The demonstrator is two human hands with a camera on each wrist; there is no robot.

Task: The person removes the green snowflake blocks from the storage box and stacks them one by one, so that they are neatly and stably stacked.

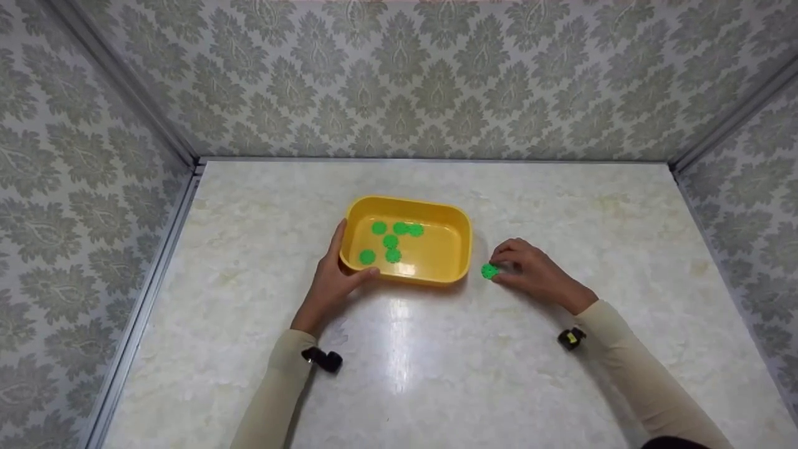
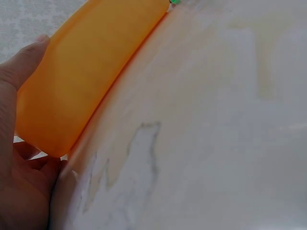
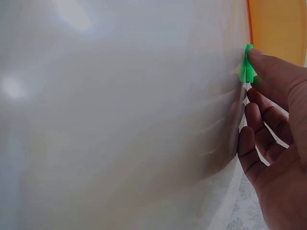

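A yellow plastic tub point(image 1: 436, 280) stands on the table with several flat green notched discs point(image 1: 367, 256) lying on its bottom. My left hand point(image 1: 336, 280) grips the tub's left end, thumb over the near rim and fingers along the outer side. In the left wrist view the tub's side wall point(image 2: 81, 72) shows between thumb and fingers. Just right of the tub, my right hand point(image 1: 530, 268) pinches one green notched disc point(image 1: 489, 270) between thumb and index finger. The right wrist view shows this disc point(image 3: 248, 64) edge-on, close over the tabletop, with the other fingers curled loosely.
The pale marbled tabletop point(image 1: 249, 249) meets a patterned wall point(image 1: 405, 81) at the back. Patterned panels point(image 1: 56, 206) also rise at the left and right sides. A dark wrist device point(image 1: 323, 360) is strapped over the left sleeve, another point(image 1: 571, 338) over the right.
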